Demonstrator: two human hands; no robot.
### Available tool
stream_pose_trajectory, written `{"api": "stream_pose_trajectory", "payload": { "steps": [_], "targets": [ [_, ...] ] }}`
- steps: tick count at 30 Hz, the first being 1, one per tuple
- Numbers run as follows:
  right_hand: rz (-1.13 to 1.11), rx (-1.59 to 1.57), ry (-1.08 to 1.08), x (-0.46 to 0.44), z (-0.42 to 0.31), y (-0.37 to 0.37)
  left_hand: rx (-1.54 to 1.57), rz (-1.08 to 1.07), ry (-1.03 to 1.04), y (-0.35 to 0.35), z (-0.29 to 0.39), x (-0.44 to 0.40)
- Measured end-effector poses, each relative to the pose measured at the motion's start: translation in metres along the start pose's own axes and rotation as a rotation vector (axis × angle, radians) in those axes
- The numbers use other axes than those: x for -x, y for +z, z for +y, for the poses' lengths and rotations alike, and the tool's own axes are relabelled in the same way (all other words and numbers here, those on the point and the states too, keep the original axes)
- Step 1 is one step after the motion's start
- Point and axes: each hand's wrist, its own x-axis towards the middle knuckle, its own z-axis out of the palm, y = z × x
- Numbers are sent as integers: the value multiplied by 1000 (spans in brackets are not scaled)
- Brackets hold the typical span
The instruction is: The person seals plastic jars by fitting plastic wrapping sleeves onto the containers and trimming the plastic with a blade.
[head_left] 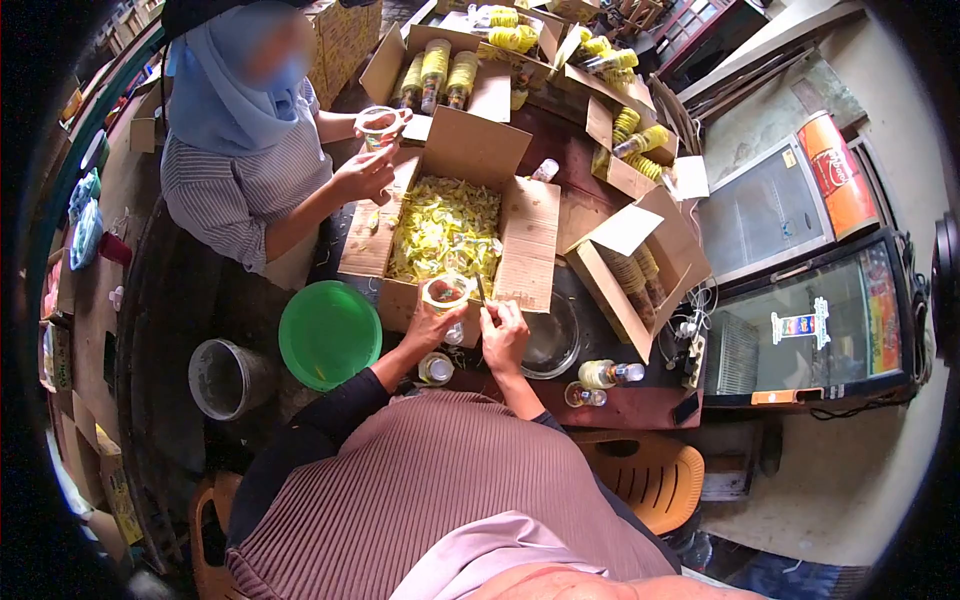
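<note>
1. Holding clear cup (446, 293) in the fingers of the left hand (428, 326), curled round its side, open top facing up. Reddish patch inside or on the wall; cannot tell which.
2. Likely light, thin-walled, easy to dent, maybe slick. Best gripped low on the side, lightly, away from the rim.
3. Pinching slim dark tool (480, 289) in the fingers of the right hand (507, 336), closed narrow, just right of the cup. Probably stiff and light; best held near the lower end. Exact kind: cannot tell.
4. Behind the left fingers, on the desk (632, 408): jar (436, 369). Out to their left: green basin (330, 340), then grey bucket (258, 375).
5. Right of the right fingers: round bowl (560, 352), partly hidden by the hand.
6. Just beyond both sets of fingers: open carton (530, 235) of yellow pieces (440, 230). Probably light, easily crushed; best scooped loosely.
7. Farther, ahead-left of the left fingers: co-worker's hands (363, 177), with another cup (378, 125).
</note>
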Motion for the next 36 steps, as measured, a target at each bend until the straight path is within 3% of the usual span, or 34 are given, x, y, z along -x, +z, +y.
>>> {"api": "stream_pose_trajectory", "payload": {
  "steps": [1, 2, 3, 5, 6, 9, 13, 19, 21, 23, 26, 29, 31, 34, 36],
  "targets": [
    [31, -17, -24, 2, 1, -3, -59, -1, 11, -2, 3, -1],
    [60, -15, -102, 4, 2, -4, 123, 24, -171, -3, 7, 2],
    [63, -16, -100, 6, -1, -7, 121, 21, -171, -2, 4, 1],
    [119, 96, -300, 10, -9, -12, 159, 59, -206, -4, -1, -2],
    [112, 135, -341, 11, -12, -13, 211, 51, -303, -3, 13, -2],
    [98, 162, -404, 11, -17, -13, 189, 68, -144, 3, 4, -4],
    [105, 246, -446, 8, -14, -15, 243, 9, -197, 6, 16, -2],
    [23, 288, -314, -7, 0, -8, 172, -49, -96, 19, 13, 6],
    [-17, 91, -90, -11, 4, -7, 184, -74, -45, 20, 15, 2],
    [25, 44, -83, -11, 2, -10, 238, -55, -89, 18, 14, -4],
    [100, 159, -288, -4, -2, -17, 170, -12, -93, 13, 11, -7],
    [100, 200, -343, -1, -6, -18, 260, -45, -107, 16, 9, -6],
    [110, 214, -327, -4, 0, -16, 245, -82, -66, 19, 11, -3],
    [14, 96, -72, -11, 2, -18, 162, -197, -54, 21, 15, -1],
    [39, 26, -30, -12, 0, -22, 95, -197, -19, 17, 15, -6]
  ]
}}
